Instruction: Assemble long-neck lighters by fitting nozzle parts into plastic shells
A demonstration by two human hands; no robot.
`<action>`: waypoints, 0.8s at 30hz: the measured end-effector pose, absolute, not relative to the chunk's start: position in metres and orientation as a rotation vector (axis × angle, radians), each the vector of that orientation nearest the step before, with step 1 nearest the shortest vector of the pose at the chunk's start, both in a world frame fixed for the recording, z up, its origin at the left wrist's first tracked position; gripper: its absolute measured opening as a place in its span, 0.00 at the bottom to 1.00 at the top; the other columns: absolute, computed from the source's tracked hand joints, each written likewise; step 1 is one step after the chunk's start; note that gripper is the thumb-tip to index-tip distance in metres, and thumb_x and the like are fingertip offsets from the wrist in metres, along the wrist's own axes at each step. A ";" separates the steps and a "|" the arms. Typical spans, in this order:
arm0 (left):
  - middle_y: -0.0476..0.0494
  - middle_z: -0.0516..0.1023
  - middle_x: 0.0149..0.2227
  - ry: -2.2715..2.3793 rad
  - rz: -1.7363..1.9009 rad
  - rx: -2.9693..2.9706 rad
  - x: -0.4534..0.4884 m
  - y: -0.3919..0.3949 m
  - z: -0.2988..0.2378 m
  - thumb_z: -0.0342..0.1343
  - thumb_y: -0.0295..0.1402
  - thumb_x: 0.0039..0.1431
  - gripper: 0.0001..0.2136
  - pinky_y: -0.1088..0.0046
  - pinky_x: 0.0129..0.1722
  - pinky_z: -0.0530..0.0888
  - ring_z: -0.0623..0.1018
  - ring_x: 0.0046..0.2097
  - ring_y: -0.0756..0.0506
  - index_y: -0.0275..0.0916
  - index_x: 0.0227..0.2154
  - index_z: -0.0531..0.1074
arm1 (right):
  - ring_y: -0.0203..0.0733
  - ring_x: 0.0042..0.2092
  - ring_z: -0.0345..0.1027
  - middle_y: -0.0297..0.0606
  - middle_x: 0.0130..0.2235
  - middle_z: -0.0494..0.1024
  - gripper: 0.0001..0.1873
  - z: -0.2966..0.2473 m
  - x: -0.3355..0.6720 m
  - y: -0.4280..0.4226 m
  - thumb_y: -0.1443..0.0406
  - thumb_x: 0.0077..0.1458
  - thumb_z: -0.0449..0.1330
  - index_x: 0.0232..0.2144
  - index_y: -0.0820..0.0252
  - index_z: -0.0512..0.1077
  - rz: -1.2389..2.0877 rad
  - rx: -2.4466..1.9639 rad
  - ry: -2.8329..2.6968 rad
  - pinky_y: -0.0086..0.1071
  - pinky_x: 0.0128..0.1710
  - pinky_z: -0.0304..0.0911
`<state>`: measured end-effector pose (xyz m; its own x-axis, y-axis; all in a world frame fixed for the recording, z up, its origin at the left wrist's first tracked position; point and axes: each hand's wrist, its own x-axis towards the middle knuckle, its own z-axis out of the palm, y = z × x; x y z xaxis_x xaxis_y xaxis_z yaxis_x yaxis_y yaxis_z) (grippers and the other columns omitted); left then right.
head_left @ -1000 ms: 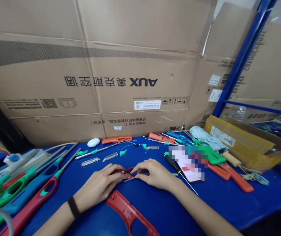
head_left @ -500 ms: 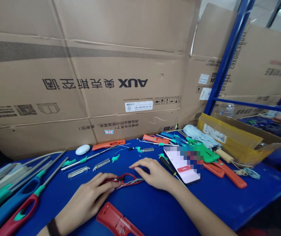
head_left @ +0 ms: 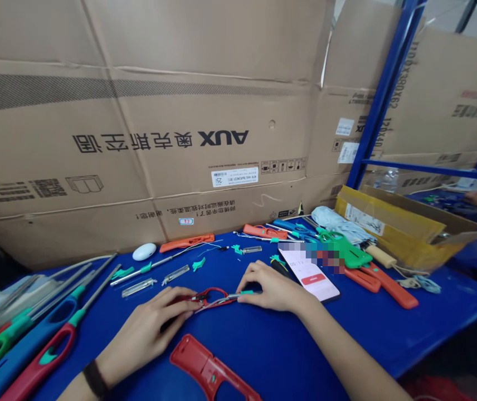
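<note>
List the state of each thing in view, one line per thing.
Red plastic looped part with thin metal rod: held between both hands.
Left hand: fingers curled on its left end.
Right hand: fingers on its right end.
Red plastic lighter-handle shell: lying loose.
Dark-edged smartphone: screen lit, face up.
Yellow cardboard box: flaps open.

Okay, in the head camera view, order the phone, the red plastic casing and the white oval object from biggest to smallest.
1. Red plastic casing and phone: too close to rank, since the casing sits nearer the camera.
2. White oval object: clearly smallest.
</note>
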<state>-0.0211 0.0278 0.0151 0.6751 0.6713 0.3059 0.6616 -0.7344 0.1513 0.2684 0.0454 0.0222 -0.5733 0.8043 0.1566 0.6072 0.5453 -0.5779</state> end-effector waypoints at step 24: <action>0.48 0.73 0.49 1.117 0.545 2.834 -0.021 0.026 0.018 0.47 0.33 0.63 0.14 0.74 0.44 0.75 0.76 0.47 0.46 0.52 0.47 0.72 | 0.39 0.40 0.67 0.36 0.37 0.75 0.04 0.021 0.262 0.044 0.65 0.57 0.56 0.34 0.58 0.70 0.643 -1.090 -2.345 0.31 0.39 0.60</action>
<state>-0.0205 0.0257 0.0183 0.6776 0.6690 0.3055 0.6524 -0.7385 0.1702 0.2620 0.0440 0.0214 -0.5724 0.7906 0.2173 0.5694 0.5740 -0.5886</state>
